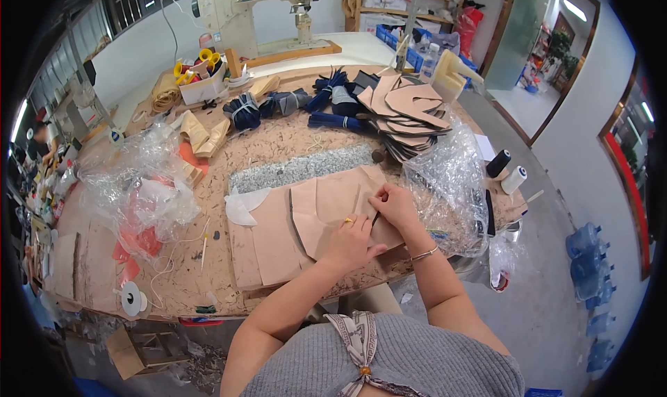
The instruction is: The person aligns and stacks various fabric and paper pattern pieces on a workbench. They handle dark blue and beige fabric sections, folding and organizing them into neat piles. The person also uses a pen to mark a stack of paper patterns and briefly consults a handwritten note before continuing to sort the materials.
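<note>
Tan piece (337, 204) | left hand (349, 243): laid upon it, thumb spread | right hand (393, 206): fingertips pressed together, any contents unclear

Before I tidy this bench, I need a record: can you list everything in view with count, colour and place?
Cut panels: several, tan, front centre
Speckled slab: one, grey, behind the panels
Thin scrap: one, white, panels' left
Stacked pieces: many, tan and dark, back right
Tied bundles: several, dark blue, back centre
Plastic wrap: two heaps, clear, left and right
Thread cones: two, black and white, right edge
Flat spool: one, white, front left
Open box: one, white, back left
Sewing machine: one, cream, far back
Workbench: one, brown, centre
Water jugs: several, blue, floor, far right
Far-left clutter: mixed colours, too small to count
Left hand: one, gold ring, on panels
Right hand: one, bracelet, panels' right side
</note>
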Demonstrator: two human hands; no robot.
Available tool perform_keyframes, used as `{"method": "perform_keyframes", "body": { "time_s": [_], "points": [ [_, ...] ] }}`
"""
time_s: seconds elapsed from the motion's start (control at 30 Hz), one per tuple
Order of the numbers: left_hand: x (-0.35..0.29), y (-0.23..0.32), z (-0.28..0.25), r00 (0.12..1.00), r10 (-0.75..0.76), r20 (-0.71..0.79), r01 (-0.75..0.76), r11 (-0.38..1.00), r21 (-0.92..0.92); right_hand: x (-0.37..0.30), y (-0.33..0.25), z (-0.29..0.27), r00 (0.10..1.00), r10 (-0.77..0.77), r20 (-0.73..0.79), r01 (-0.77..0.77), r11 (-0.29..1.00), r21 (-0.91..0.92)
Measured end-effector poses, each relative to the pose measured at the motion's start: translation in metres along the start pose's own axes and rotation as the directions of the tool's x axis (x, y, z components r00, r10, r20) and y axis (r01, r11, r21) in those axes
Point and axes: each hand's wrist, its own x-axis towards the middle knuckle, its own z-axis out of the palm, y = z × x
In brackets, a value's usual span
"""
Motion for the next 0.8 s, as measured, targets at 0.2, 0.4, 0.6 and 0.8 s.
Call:
{"method": "perform_keyframes", "body": {
  "time_s": [0.2, 0.4, 0.6, 0.8],
  "points": [
    [0.000, 0.012, -0.015, 0.998, 0.015, 0.064, -0.025, 0.987, 0.160, -0.028, 0.004, 0.014, 0.920, -0.308, -0.243, 0.299, 0.951, -0.075],
    [0.001, 0.012, -0.020, 0.983, -0.018, 0.181, -0.031, 0.963, 0.266, -0.073, -0.015, 0.016, 0.954, -0.296, 0.047, 0.299, 0.944, -0.139],
    [0.000, 0.012, -0.021, 0.977, -0.016, 0.213, -0.040, 0.966, 0.257, -0.037, -0.009, 0.015, 0.961, -0.206, 0.183, 0.261, 0.889, -0.375],
    [-0.058, 0.020, -0.028, 0.994, 0.061, 0.085, -0.072, 0.990, 0.125, -0.020, 0.005, 0.017, 0.970, -0.179, 0.162, 0.236, 0.850, -0.471]
  ]
}}
